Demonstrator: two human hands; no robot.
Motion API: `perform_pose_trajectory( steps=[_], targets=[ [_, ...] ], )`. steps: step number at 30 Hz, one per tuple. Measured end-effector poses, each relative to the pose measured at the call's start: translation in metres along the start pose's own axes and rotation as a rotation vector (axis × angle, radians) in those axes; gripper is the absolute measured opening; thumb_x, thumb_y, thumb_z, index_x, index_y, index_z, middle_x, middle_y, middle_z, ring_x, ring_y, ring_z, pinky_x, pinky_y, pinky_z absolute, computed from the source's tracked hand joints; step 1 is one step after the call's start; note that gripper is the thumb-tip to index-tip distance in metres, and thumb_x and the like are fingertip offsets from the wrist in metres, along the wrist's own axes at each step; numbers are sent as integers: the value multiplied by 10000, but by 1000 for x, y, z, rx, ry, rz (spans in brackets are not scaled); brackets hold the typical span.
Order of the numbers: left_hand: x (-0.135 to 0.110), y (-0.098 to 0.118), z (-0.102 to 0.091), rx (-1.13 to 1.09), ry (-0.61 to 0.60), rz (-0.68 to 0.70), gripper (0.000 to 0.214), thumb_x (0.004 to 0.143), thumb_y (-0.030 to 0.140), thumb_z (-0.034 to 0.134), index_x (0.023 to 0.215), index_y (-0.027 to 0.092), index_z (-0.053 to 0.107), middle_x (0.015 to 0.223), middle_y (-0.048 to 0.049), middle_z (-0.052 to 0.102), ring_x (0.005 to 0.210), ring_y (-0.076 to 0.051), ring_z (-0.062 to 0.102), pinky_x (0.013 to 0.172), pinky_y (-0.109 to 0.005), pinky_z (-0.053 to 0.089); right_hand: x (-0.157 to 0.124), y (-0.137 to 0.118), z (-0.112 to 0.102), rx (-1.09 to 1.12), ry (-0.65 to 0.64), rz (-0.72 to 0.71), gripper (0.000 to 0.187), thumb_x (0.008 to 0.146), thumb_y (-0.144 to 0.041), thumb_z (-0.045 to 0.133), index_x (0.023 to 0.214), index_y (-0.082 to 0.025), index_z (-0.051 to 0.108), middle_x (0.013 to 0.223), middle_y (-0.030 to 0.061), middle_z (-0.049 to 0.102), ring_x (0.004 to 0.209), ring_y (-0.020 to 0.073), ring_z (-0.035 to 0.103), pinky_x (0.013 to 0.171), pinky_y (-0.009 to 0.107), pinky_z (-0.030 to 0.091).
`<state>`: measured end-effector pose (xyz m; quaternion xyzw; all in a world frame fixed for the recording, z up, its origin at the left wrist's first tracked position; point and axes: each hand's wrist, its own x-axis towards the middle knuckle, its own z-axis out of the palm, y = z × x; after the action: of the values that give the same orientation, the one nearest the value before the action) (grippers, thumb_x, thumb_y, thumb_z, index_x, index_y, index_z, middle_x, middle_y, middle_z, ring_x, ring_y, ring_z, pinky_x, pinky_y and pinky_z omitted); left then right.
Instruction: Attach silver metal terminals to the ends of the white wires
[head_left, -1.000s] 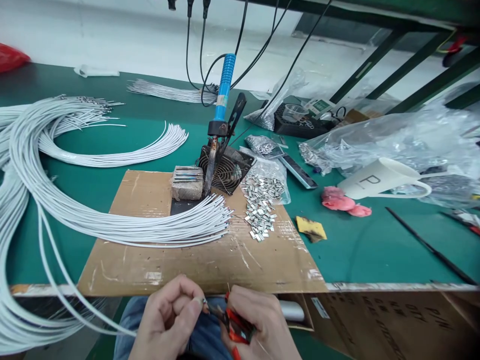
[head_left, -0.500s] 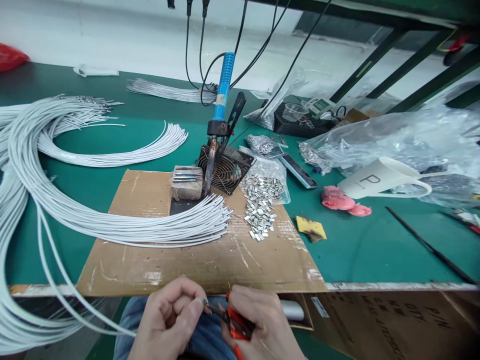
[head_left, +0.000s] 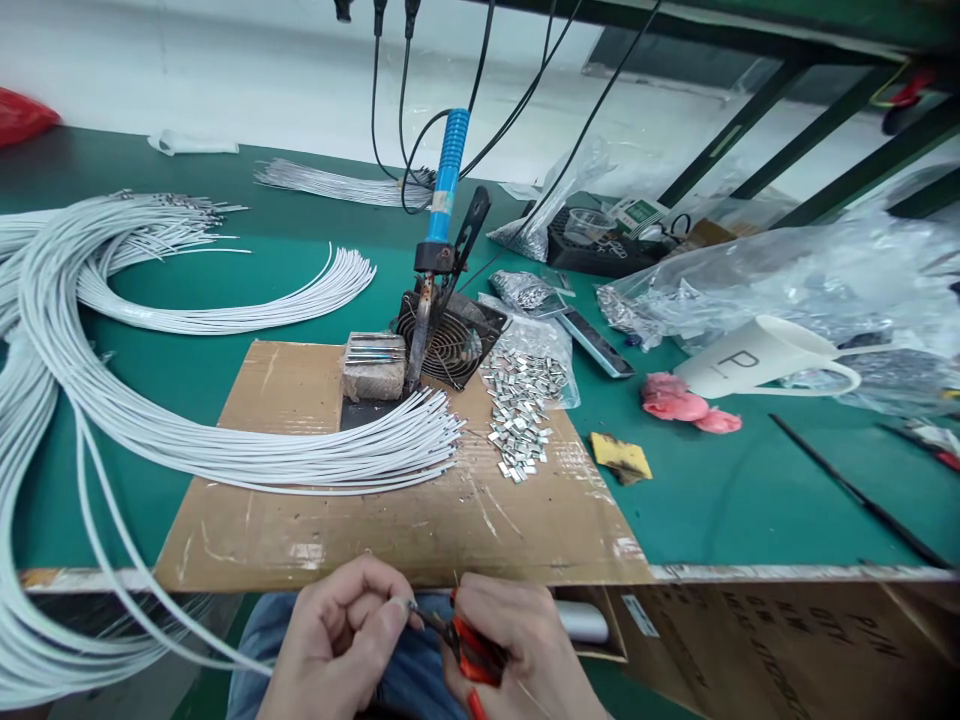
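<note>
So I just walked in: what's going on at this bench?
A person's left hand pinches the end of a white wire, and the right hand holds red-handled pliers with the tips at that end. Ahead, on the cardboard, lie a wire bundle and a pile of metal clips; the soldering iron sits in its stand.

Red pliers point(head_left: 471, 642) at wire tip point(head_left: 410, 604)

I see a green tabletop point(head_left: 697, 510) carrying a cardboard sheet point(head_left: 390, 530), white wire bundles point(head_left: 187, 310), a white mug point(head_left: 757, 357) and plastic bags point(head_left: 787, 280).
</note>
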<state>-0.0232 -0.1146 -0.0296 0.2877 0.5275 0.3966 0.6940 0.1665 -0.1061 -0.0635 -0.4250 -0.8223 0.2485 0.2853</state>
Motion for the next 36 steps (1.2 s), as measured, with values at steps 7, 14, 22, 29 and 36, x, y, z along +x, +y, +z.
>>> perform_pose_trajectory(
  steps=[7, 14, 22, 29, 36],
  targets=[
    [-1, 3, 2, -21, -2, -18, 659, 599, 796, 811, 687, 161, 656, 458, 122, 292, 434, -37, 136, 441, -222, 58, 3, -1, 0, -29, 58, -45, 345, 687, -68, 531, 645, -241, 236, 555, -83, 346, 472, 72, 340, 464, 248, 208],
    [0, 2, 2, -33, -19, -27, 651, 617, 796, 802, 687, 169, 643, 447, 129, 285, 417, -31, 122, 435, -224, 55, 1, -2, 6, -62, 184, -18, 378, 749, -39, 553, 637, -244, 255, 560, -80, 324, 457, 78, 326, 457, 252, 211],
    [2, 2, -1, -87, -43, -61, 644, 633, 791, 797, 691, 177, 613, 460, 143, 269, 421, -28, 102, 432, -211, 72, -1, 0, 4, -116, 143, 33, 375, 737, -67, 549, 660, -248, 230, 574, -73, 350, 459, 73, 380, 457, 246, 232],
    [0, 2, -1, -111, -57, -68, 623, 648, 764, 812, 694, 172, 622, 458, 142, 272, 427, -32, 108, 436, -214, 84, -2, 1, 4, -174, 96, -26, 271, 741, -72, 542, 604, -230, 370, 563, -72, 398, 466, 75, 416, 472, 251, 257],
    [0, 4, -1, -105, -71, -75, 629, 642, 767, 813, 689, 169, 621, 456, 141, 274, 426, -34, 122, 438, -215, 89, -1, -2, 3, -183, 119, -56, 279, 775, -70, 525, 589, -230, 392, 550, -60, 413, 461, 83, 418, 464, 258, 260]
  ],
)
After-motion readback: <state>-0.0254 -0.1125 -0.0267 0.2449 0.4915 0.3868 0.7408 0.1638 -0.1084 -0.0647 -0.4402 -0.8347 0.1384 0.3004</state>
